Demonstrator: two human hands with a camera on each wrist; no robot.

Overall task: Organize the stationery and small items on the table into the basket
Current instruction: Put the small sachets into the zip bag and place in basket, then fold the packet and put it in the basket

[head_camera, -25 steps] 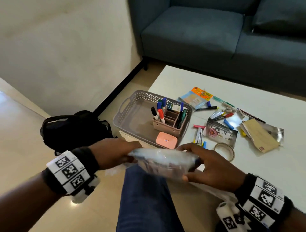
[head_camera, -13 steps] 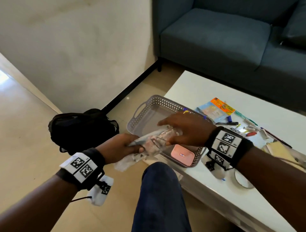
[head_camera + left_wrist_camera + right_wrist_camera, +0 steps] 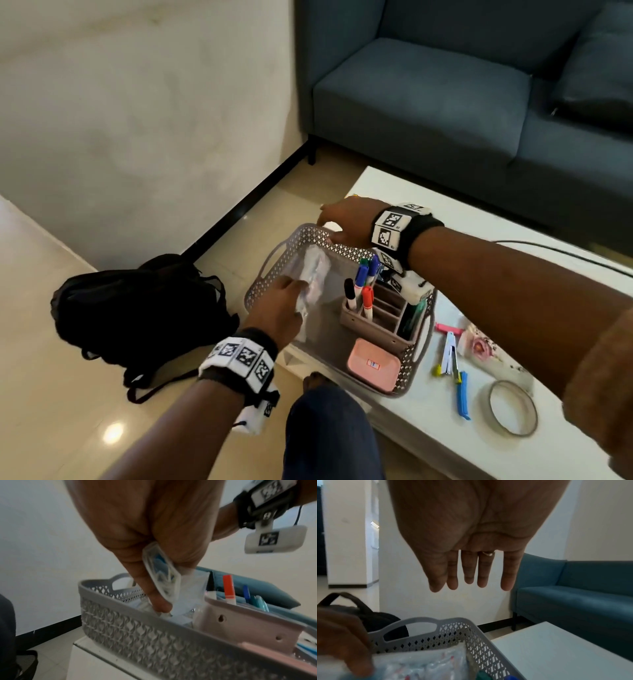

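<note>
A: What lies furthest left?

B: A black backpack [image 3: 137, 315] on the floor, beside the white counter [image 3: 462, 219].

A: And the left hand [image 3: 277, 308]?

B: It reaches into the grey basket [image 3: 270, 270] at the counter's corner. Its thumb and fingers pinch a clear plastic bag [image 3: 311, 287] of small items, which hangs inside the basket's open left part, its lower end down among the contents.

A: What sits to the right of the bag?

B: A pink pen organizer [image 3: 376, 315] holding markers [image 3: 363, 287], upright in the basket. A pink case [image 3: 373, 365] lies flat in the near corner just beside it.

A: The right hand [image 3: 346, 219]?

B: Above the basket's far rim, fingers straight and slightly spread, holding nothing; whether it touches the rim I cannot tell.

A: Further right?

B: On the counter lie a stapler [image 3: 449, 356], a blue clip [image 3: 462, 394], a tape ring [image 3: 512, 407] and a floral pouch [image 3: 479, 346]. A blue sofa [image 3: 445, 96] stands behind.
</note>
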